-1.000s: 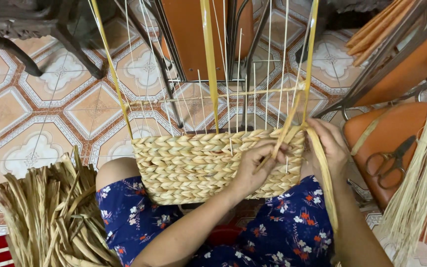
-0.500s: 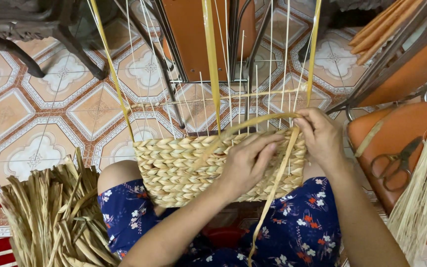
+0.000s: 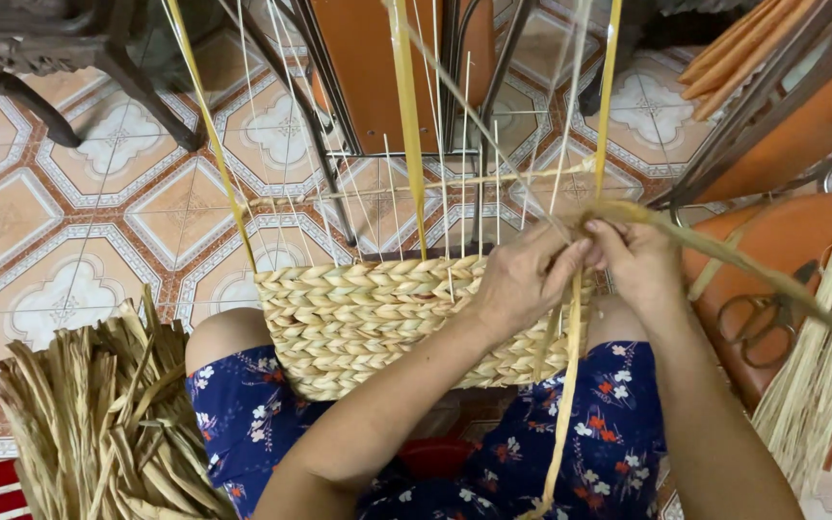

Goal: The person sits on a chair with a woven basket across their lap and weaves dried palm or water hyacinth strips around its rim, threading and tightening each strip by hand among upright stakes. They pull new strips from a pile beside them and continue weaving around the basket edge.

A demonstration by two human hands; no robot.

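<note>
Seen from above: a half-woven basket (image 3: 377, 323) of braided straw resting on the lap, across knees clad in a blue floral garment (image 3: 609, 433). Left hand (image 3: 522, 284) at the basket's upper right rim, fingers closed together around a flat yellow strand (image 3: 570, 385) trailing down over the lap. Right hand (image 3: 642, 260) just beside it, touching it at the fingertips, pinched shut on a twisted fibre strand (image 3: 724, 255) running off toward the right edge. Rising from the woven rim, thin pale upright stakes (image 3: 445, 193) and wider yellow ribbons (image 3: 406, 116), crossed by one horizontal reed above the braid. At lower left, by the knee, a bundle of dried straw strips (image 3: 89, 424). At right, a loose sheaf of pale reeds (image 3: 820, 366) leaning over an orange seat (image 3: 715, 289), with a pair of scissors (image 3: 753, 313) lying on that seat. Beneath everything, a patterned tile floor (image 3: 50, 221) in orange and white, with dark furniture legs at upper left and a metal chair frame (image 3: 339, 144) behind the basket. Red object partly visible at the lower left corner, too cropped to identify.
</note>
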